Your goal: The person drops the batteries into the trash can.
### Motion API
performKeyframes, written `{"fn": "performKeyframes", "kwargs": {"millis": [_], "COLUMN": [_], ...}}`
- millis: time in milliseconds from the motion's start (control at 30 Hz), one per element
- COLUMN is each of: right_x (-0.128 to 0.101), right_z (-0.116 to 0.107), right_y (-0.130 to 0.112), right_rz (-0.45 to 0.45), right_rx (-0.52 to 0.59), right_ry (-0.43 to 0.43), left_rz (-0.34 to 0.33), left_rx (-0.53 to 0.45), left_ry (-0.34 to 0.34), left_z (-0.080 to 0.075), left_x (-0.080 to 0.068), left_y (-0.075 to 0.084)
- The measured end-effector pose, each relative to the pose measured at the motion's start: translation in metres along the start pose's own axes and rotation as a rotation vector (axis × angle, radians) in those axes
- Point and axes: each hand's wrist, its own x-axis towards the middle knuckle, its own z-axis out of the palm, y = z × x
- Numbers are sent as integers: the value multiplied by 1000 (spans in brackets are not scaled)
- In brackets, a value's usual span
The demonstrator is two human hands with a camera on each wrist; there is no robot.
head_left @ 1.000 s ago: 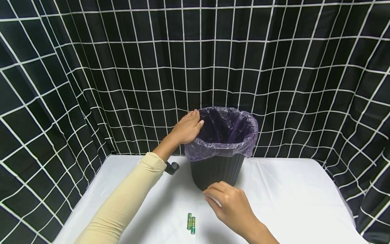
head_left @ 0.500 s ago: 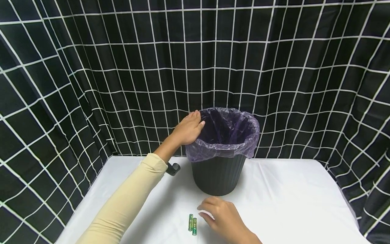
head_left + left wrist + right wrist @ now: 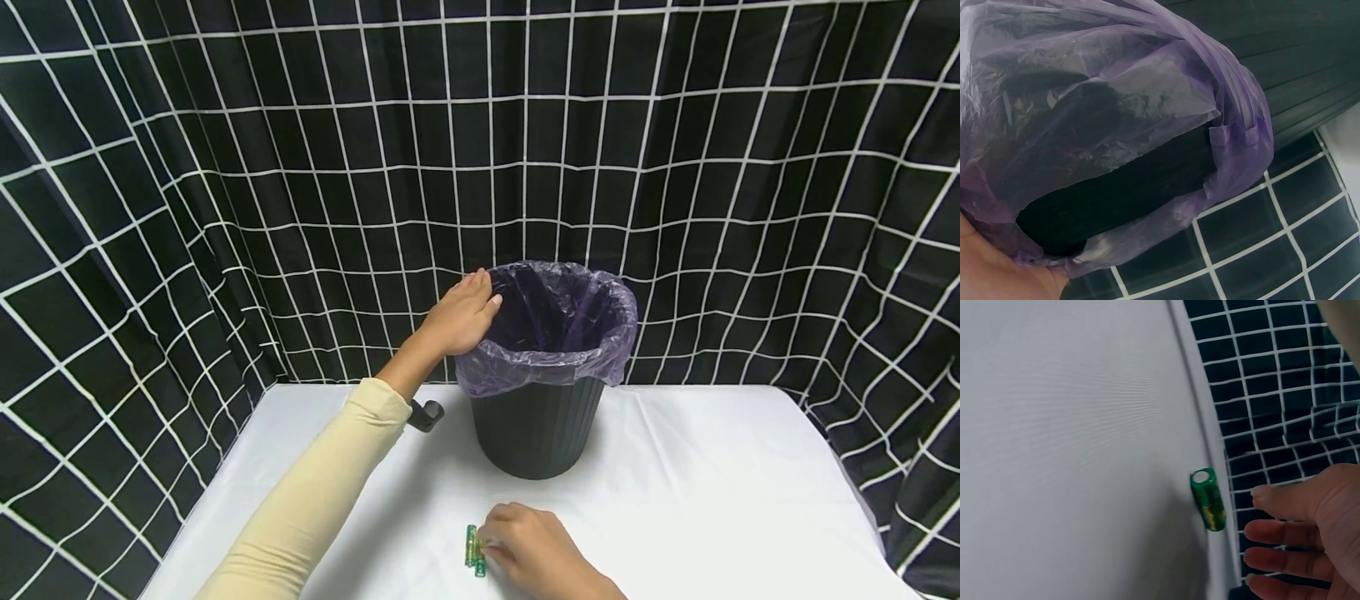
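Observation:
In the head view my left hand [image 3: 463, 312] rests on the left rim of a dark ribbed trash bin [image 3: 536, 429]. A thin purple trash bag [image 3: 543, 367] lines the bin and is folded over its rim. In the left wrist view, part of that hand [image 3: 1010, 269] touches the bag. Two green-and-gold batteries lie side by side on the white table. My right hand [image 3: 532, 546] is at the right battery [image 3: 481, 568], its fingers partly covering it; the left battery [image 3: 470, 546] lies beside. In the right wrist view the fingers stand apart from the one visible battery [image 3: 1208, 500].
The white tablecloth [image 3: 712, 483] spreads around the bin. Black curtains with a white grid [image 3: 375, 192] hang behind and on both sides. A small dark curved object [image 3: 427, 416] shows by my left wrist, left of the bin.
My right hand has moved down and left from in front of the bin to the batteries, now partly covering the right one. The left hand has stayed on the bin's rim.

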Motion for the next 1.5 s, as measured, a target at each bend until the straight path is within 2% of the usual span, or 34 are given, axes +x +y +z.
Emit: {"fn": "performKeyframes", "kwargs": {"millis": [167, 433, 767, 1200, 1500], "right_x": [-1, -3, -3, -3, -3], "right_z": [7, 14, 20, 20, 15], "right_y": [1, 2, 4, 6, 4], "right_rz": [3, -42, 29, 52, 66], "right_rx": [2, -32, -34, -53, -98], "right_ry": [-45, -31, -64, -50, -85], "left_rz": [5, 4, 11, 16, 13], "left_rx": [-6, -11, -10, -24, -19], "left_ry": [3, 12, 19, 17, 16], "left_z": [-1, -1, -1, 0, -1], "left_x": [0, -2, -1, -2, -3], "left_y": [-1, 0, -2, 0, 0]}}
